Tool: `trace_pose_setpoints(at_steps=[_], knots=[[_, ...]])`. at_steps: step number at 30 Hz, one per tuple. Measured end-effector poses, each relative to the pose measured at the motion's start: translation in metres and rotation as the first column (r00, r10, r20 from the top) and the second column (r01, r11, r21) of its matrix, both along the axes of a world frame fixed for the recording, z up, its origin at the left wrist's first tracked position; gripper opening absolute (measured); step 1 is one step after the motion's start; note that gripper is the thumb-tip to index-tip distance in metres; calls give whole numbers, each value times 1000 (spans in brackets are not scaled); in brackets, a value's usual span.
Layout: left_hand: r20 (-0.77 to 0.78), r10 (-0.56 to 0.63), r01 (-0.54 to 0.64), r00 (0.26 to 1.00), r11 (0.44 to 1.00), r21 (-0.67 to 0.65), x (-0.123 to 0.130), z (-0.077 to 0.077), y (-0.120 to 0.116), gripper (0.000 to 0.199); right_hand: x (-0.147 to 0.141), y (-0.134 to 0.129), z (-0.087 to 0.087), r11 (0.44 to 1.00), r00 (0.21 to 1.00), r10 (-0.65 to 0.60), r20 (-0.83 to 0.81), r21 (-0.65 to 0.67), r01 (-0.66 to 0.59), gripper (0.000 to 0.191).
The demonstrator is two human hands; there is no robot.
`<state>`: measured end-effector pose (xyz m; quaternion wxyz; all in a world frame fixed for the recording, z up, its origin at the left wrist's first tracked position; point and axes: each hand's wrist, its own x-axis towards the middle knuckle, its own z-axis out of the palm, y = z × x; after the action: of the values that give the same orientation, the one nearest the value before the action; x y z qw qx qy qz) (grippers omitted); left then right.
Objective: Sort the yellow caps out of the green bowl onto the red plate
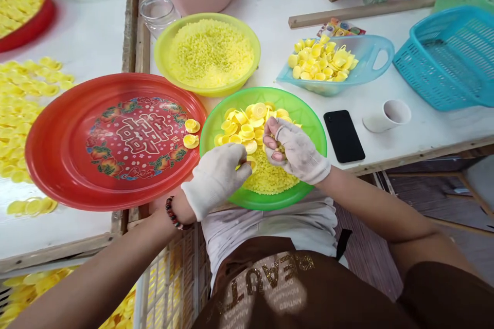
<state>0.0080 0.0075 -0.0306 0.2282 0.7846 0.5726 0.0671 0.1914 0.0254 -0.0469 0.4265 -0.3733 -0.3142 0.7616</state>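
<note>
My left hand, in a white fabric glove, pinches a yellow plastic cap over a green plastic bowl. My right hand, in a soiled grey-white glove, is curled inside the same bowl, with small yellow pieces between its fingertips. The bowl holds a heap of yellow caps on top of fine yellow granules. To the left, a red tray with a printed pattern carries two yellow caps. A yellow bowl of granules stands behind the green bowl.
A pale blue scoop-shaped dish of yellow caps sits to the right, near a black phone, a white cup on its side and a teal basket. Loose caps cover the left table.
</note>
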Motion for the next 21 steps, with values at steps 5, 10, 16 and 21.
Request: trace_pose_setpoints(at_steps=[5,10,16,21], knots=[[499,297,-81,814,908,-410,5,-7,0,23,-19,-4,11,968,985,-172,-23,180,173,42],[656,430,-49,620,856,-515,11,-13,-1,29,-25,-7,9,928,977,-215,-15,309,209,34],[645,405,-80,649,879,-471,10,-12,-4,26,-21,1,8,944,970,-234,-73,224,244,40],[646,416,-149,640,892,-428,5,-10,-6,23,-5,-2,7,965,985,-168,-45,195,174,37]])
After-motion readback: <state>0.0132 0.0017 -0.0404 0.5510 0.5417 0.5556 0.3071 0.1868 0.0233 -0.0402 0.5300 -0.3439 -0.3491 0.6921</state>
